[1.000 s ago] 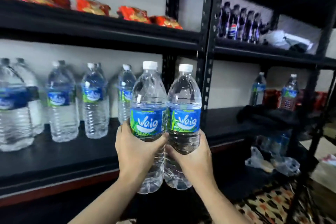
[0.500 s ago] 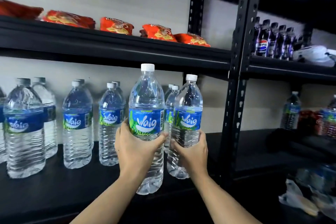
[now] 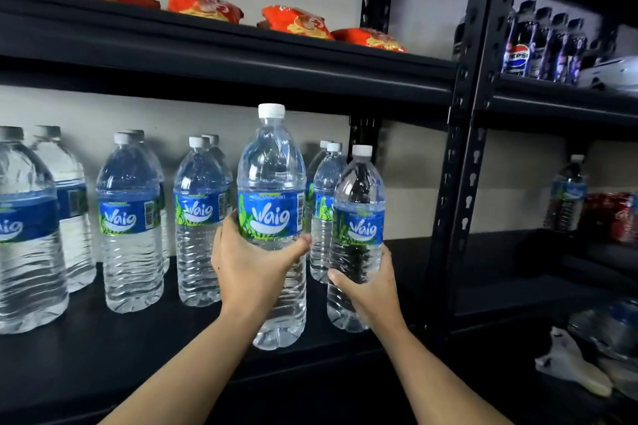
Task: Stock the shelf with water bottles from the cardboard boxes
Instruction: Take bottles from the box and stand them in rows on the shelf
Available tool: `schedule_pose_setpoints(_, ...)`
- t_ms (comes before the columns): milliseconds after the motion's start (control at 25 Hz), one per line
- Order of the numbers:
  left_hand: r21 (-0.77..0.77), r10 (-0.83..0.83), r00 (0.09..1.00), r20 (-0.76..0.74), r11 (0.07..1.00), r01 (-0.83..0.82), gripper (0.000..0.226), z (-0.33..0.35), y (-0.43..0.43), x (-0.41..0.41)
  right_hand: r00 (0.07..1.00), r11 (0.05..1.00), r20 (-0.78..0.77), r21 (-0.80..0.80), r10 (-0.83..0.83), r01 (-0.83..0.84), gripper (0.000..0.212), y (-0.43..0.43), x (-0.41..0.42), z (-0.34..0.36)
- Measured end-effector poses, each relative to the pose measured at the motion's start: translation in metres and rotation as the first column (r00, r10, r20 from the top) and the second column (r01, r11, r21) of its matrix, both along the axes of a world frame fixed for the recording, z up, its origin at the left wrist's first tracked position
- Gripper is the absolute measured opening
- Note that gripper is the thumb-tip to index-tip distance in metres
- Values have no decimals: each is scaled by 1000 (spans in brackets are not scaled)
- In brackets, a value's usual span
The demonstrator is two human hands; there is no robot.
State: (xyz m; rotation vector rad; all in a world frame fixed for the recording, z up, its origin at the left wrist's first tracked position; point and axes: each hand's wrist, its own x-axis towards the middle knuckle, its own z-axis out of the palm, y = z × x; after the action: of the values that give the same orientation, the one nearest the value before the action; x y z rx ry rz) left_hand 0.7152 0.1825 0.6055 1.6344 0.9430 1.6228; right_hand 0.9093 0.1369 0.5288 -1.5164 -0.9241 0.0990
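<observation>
Bottles moved apart; left hand (image 3: pixel 253 264) grips "Waig" bottle (image 3: pixel 271 217), right hand (image 3: pixel 371 281) grips second bottle (image 3: pixel 357 235).

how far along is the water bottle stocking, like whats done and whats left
Done: rows of water bottles already stand upright along the black shelf. In hand: the left hand grips one bottle and the right hand another bottle, both upright over the shelf's front edge, not clearly set down. Left: place these two near the post. The cardboard boxes are out of view, so what remains can't be judged.
</observation>
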Motion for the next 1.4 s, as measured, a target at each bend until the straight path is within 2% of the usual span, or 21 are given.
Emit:
schedule_pose_setpoints(80,-4,23,1000,-3,1000,-23,100,-2,2,3,999,996,0,-80,35,-35,76,-11,0,-10)
schedule_pose_setpoints(160,7,22,1000,-12,1000,-22,92,-5,4,4,998,987,6,-152,59,-58,78,-24,-2,-24)
schedule_pose_setpoints(280,27,8,999,-35,1000,-7,84,-10,7,7,999,968,-4,-247,38,-37,73,-27,5,-36)
schedule_pose_setpoints(480,16,32,999,-37,999,-31,87,-18,12,17,999,921,36,-391,8,7,70,3,25,-26)
schedule_pose_setpoints(720,15,78,994,-72,997,-77,88,-23,19,24,996,887,84,-457,-40,74,76,22,31,-29)
schedule_pose_setpoints(1080,17,81,995,-51,997,-80,88,-26,17,28,997,860,82,-509,9,34,90,19,33,-24)
schedule_pose_setpoints(1280,8,55,998,-28,998,-55,86,-17,24,42,943,785,309,-612,127,95,87,5,44,-26)
schedule_pose_setpoints(1400,7,76,997,-12,997,-76,88,-15,33,56,939,779,325,-616,112,120,88,-2,42,-23)
